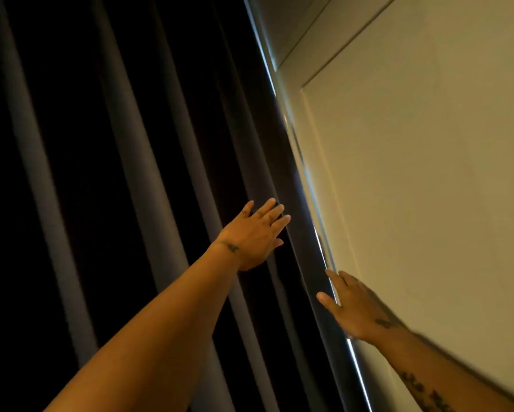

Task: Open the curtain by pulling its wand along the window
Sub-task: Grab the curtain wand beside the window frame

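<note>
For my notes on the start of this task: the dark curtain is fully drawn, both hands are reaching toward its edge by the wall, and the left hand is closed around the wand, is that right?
Not quite. In the head view the left hand is open, its fingers spread flat against the dark curtain; no wand is visible. The rest holds: the curtain is drawn and the right hand also reaches toward its edge by the wall.

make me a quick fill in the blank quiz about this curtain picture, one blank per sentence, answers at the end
1. The dark curtain hangs in vertical ____.
2. The left hand lies flat on the ____, fingers spread.
3. The right hand is at the curtain's edge, beside the pale ____.
4. A thin strip of ____ shows along that edge.

Answers: folds; curtain; wall; light
</note>
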`<state>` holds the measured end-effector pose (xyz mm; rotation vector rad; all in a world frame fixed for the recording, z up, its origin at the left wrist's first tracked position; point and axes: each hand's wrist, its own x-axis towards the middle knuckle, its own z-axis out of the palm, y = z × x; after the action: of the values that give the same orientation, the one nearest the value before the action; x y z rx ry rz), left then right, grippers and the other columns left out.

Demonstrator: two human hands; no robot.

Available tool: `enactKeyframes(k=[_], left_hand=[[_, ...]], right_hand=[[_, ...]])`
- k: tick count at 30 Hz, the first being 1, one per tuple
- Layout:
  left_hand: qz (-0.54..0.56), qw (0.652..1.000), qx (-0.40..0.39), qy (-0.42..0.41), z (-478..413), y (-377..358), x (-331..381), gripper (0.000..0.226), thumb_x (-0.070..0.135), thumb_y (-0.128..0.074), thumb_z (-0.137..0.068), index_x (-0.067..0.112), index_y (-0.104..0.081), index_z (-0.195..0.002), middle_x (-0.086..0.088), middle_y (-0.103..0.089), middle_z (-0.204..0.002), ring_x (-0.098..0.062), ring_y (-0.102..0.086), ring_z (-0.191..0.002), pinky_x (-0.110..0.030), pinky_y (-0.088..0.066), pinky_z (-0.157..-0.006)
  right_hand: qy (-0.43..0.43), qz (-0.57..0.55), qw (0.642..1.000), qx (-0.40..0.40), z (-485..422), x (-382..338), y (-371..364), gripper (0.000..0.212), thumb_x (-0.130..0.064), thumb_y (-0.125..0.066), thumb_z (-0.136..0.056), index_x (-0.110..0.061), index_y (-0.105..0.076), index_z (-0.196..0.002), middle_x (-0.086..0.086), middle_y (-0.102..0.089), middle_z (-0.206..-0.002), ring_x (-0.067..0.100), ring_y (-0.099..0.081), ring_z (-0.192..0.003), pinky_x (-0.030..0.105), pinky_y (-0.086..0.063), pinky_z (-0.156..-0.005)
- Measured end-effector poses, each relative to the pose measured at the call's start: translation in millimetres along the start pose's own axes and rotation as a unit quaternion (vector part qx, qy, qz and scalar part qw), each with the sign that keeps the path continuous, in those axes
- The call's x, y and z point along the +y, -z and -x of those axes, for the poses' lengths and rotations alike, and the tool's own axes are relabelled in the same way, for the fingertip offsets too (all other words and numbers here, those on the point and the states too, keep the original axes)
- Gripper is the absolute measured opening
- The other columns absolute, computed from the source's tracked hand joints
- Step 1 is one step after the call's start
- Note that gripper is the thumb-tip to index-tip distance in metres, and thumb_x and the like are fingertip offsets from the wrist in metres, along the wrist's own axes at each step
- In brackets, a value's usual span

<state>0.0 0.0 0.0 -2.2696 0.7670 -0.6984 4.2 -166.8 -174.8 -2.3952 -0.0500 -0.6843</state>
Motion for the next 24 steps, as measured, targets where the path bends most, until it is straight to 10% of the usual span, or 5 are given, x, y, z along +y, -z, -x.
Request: enactKeyframes(k=[11,24], left_hand=[[-0.125,0.979,0.122,-0.109,-88,-19,-4,0.055,0.042,-0.021,-0.100,0.018,-0.012,-0.150,-0.007,-0.004,-0.161,-0.025,0.006,-0.148,-0.046,0.008,-0.118],[-0.167,0.976,0.053,-0.127,-127,-33,-18,0.055,0.039,-0.027,-0.100,0.022,-0.012,-0.150,-0.006,-0.002,-0.161,-0.027,0.005,-0.148,-0.053,-0.006,-0.118]], right_hand=[[-0.018,-0.125,0.978,0.167,-52,-12,-29,0.068,-0.056,-0.040,-0.084,-0.021,-0.020,-0.138,0.010,-0.032,-0.146,0.024,-0.031,-0.132,0.043,-0.028,-0.110],[-0.008,-0.148,0.976,0.159,-68,-17,-58,0.059,-0.037,-0.038,-0.094,-0.019,-0.006,-0.141,0.006,-0.014,-0.153,0.021,-0.014,-0.139,0.037,-0.015,-0.114]])
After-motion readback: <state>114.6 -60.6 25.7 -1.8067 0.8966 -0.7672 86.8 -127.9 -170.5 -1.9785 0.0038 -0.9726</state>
